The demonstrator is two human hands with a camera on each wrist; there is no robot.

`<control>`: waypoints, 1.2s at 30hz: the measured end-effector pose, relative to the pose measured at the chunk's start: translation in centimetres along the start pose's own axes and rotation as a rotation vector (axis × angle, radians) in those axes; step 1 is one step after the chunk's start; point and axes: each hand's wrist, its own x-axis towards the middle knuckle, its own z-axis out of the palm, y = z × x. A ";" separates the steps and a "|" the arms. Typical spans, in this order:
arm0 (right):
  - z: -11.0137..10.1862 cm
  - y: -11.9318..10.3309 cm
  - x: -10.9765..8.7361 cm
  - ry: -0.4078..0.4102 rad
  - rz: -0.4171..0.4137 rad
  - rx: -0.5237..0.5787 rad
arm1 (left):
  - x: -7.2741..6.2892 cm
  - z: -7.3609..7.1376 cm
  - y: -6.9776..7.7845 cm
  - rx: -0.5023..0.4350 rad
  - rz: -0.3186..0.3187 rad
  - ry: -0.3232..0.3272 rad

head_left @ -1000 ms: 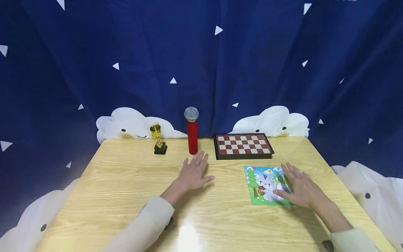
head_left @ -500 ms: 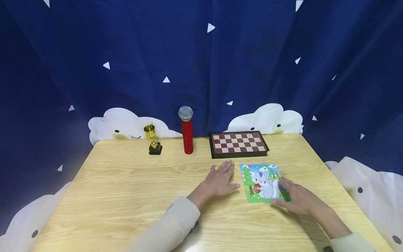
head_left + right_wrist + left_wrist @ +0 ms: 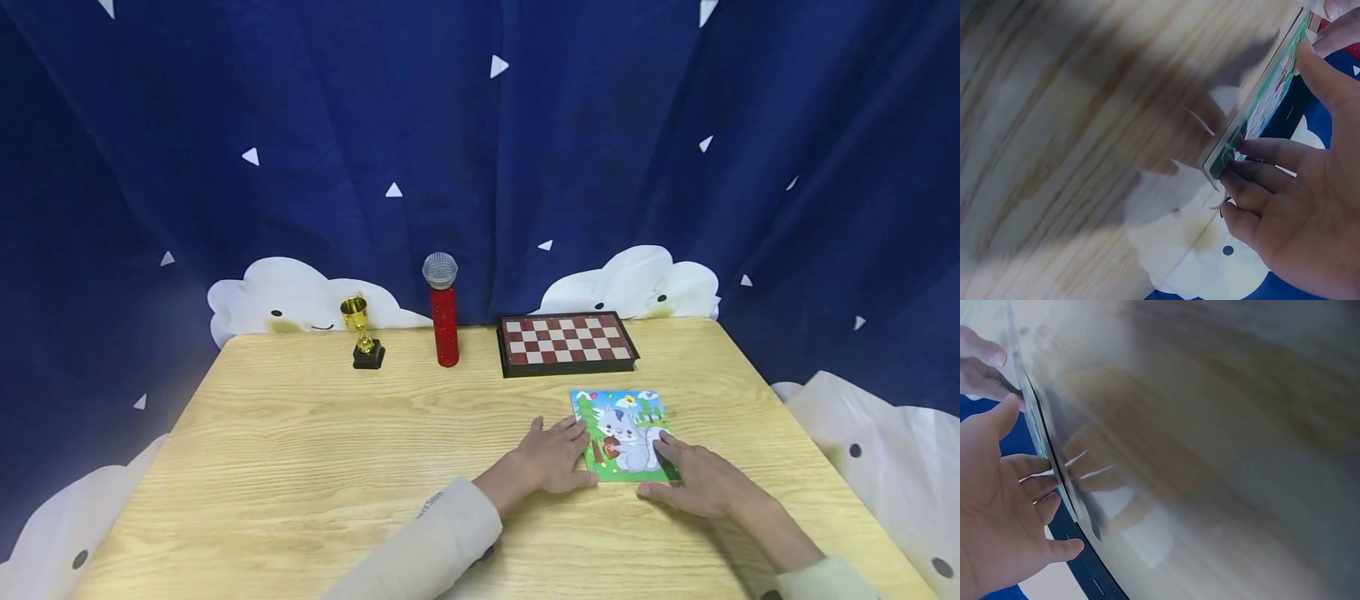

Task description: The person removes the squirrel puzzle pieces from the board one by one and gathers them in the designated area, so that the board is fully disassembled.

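Probably light, stiff, best taken by opposite sides, the square blue-green squirrel-printed board (image 3: 626,446) toward the right edge of the wooden surface (image 3: 300,450) is touched by left hand (image 3: 551,460) and right hand (image 3: 705,482), fingers relaxed, nothing gripped.

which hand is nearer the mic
Left. The left hand is in front of the mic and to its right; the right hand is also in front but farther right.
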 end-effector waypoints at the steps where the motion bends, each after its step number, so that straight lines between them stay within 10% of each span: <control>1: 0.0 -0.1 0.0 -0.001 0.004 -0.004 | -0.1 0.0 0.0 0.003 0.000 -0.002; 36: 0.4 -1.3 -0.1 0.044 0.001 -0.040 | -1.1 -0.1 -0.1 0.135 -0.002 -0.003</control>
